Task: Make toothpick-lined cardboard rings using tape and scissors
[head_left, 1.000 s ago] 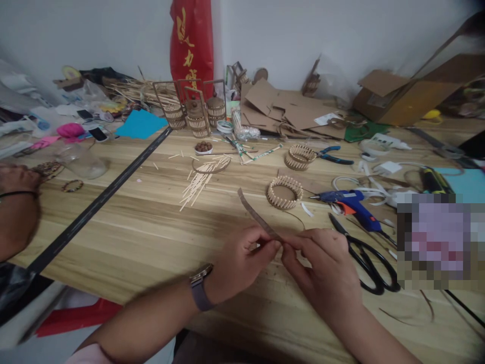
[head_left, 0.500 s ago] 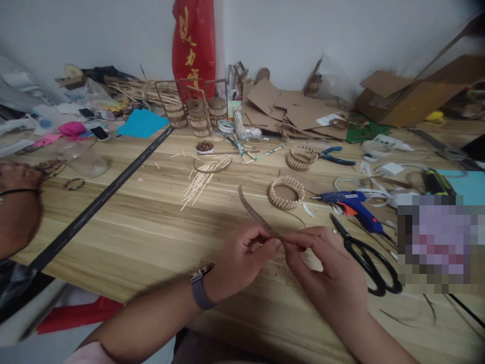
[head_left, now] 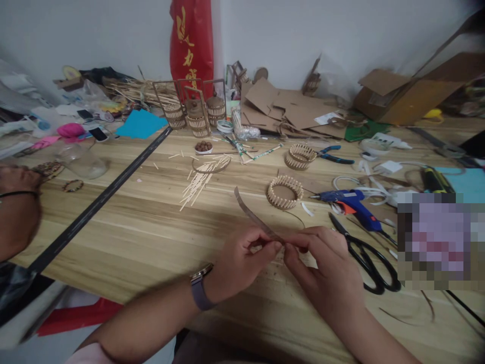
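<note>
A thin brown strip, perhaps card or bamboo, curves up and away from my fingertips. My left hand pinches it between thumb and forefinger. Close against it, my right hand pinches the strip's near end, which the fingers hide. Beyond my hands stands a small round basket frame of upright sticks on a brown base. A second stick ring sits behind it. To the right lie a blue hot glue gun and black-handled scissors.
Loose short sticks are scattered left of centre, near a small bowl of brown beads. Finished little baskets stand at the back. Pliers lie at right. Another person's arm rests at the left edge, past a dark strip.
Both hands keep their pinch on the strip and have barely moved. The whole view has shifted very slightly.
</note>
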